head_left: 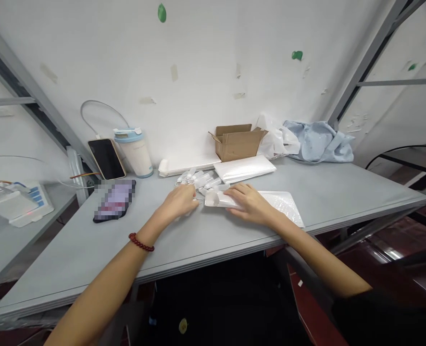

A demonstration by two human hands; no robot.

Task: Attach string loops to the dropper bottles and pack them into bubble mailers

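Your right hand [247, 204] grasps the white padded envelope [285, 205] on the tabletop [184, 245], apparently steadying its end toward your left hand [180, 199]. Left fingers curl beside small white pieces [203, 179]; their grip cannot be told.

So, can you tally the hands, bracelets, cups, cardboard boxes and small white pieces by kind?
Hands: 2 (left hand, right hand)
Red bracelet: 1
Lidded cup: 1
Cardboard box: 1
Total: 5, leaving out the small white pieces beside the left hand, which overlap too much to count.
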